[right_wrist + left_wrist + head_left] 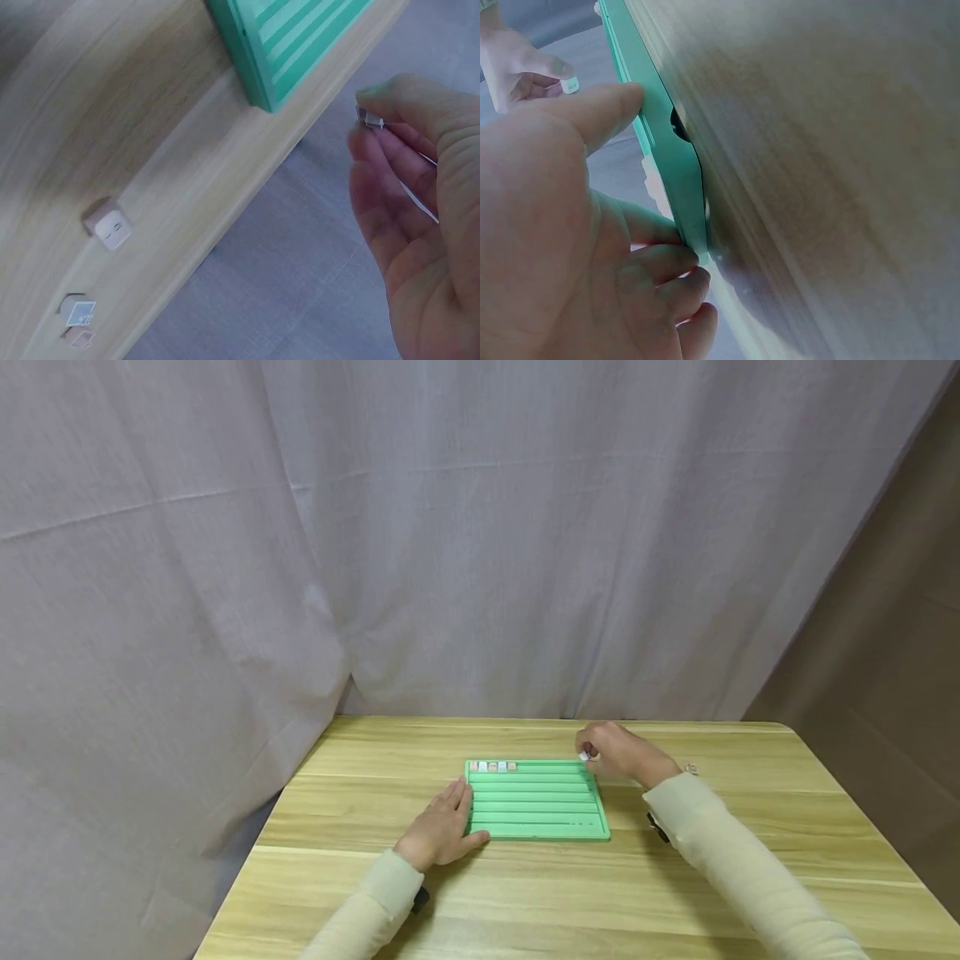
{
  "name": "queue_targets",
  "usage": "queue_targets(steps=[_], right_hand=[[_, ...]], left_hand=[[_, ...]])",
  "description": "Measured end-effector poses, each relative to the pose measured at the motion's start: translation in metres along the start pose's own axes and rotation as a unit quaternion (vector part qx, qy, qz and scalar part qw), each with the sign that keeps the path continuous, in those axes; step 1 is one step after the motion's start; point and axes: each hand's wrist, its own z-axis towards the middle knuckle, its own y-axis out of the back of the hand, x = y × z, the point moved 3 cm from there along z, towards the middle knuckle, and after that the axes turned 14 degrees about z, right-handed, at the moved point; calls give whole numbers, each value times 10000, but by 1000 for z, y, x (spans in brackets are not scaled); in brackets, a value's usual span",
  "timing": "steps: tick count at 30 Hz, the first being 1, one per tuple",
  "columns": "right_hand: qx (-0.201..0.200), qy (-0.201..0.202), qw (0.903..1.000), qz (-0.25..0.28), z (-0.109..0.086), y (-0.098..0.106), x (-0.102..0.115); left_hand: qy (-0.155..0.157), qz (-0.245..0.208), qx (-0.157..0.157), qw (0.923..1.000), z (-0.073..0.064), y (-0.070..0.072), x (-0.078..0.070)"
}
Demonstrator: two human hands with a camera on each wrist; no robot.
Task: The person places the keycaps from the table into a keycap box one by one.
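Note:
A green ridged tray (536, 837) lies on the table, with several small keycaps (492, 767) lined up at the left end of its far row. My left hand (441, 828) rests at the tray's near left corner, fingers along the left side and thumb against the front edge. Over the far right corner, my right hand (618, 753) pinches a whitish keycap (371, 118) between thumb and fingertips. The left wrist view also shows that keycap (570, 85), light-coloured with a small mark on it.
Right of the tray, loose keycaps lie on the wooden table (750, 860): a pinkish keycap (112, 228), a bluish-white keycap (78, 310) and another pinkish keycap (80, 337) beside it. A grey curtain (480, 568) hangs behind the table's far edge.

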Motion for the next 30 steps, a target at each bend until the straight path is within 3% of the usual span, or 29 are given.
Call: queue_targets(steps=[6, 13, 24, 30], right_hand=[[-16, -152, 9998, 114, 6, -5, 4], [74, -33, 9998, 181, 11, -12, 10], [121, -439, 9981, 411, 17, -17, 16], [122, -255, 9985, 475, 23, -23, 19]], left_hand=[[26, 21, 10, 10000, 0, 1, -1], [35, -1, 13, 10000, -1, 2, -2], [17, 103, 63, 9999, 0, 1, -2], [-17, 152, 9, 9999, 0, 2, -2]])
